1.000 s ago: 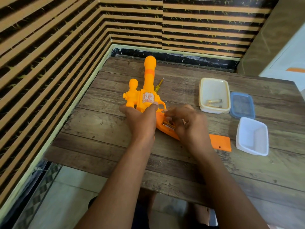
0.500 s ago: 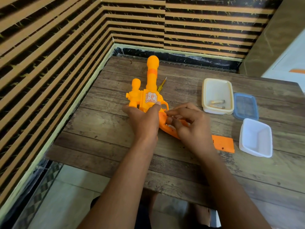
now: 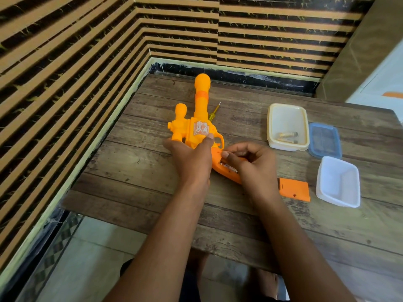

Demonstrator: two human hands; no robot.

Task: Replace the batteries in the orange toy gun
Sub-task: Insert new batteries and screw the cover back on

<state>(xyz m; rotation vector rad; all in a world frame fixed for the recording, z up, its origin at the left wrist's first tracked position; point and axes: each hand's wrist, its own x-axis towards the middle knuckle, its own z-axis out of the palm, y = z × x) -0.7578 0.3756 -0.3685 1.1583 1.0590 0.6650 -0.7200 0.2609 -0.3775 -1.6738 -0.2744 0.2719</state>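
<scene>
Seen from the head camera, the orange toy gun [image 3: 200, 127] is lying flat on the wooden bench [image 3: 141, 171], near its left edge, with the barrel pointing away from the person toward the striped wall [image 3: 272, 29].

The left hand [image 3: 192, 159] is gripping the gun's body from the near side, its thumb pressing just beside a pale sticker [image 3: 200, 128] whose print is too blurred to read.

The right hand [image 3: 253, 164] is resting on the gun's grip with its fingers curled over the open battery compartment [image 3: 229, 167], where something shiny is showing. I cannot tell whether the fingers are pinching anything.

The flat orange battery cover [image 3: 294, 189] is lying on the bench just right of the right wrist, apart from the gun.

Beyond it, a cream container [image 3: 287, 109] is holding two batteries [image 3: 286, 136] lying side by side; their labels are too small to read. A blue lid [image 3: 325, 141] is sitting just right of that container, and a white container [image 3: 338, 182] is standing nearer the person, beside the cover.

A yellow-handled screwdriver [image 3: 214, 111] is poking out from behind the barrel.
</scene>
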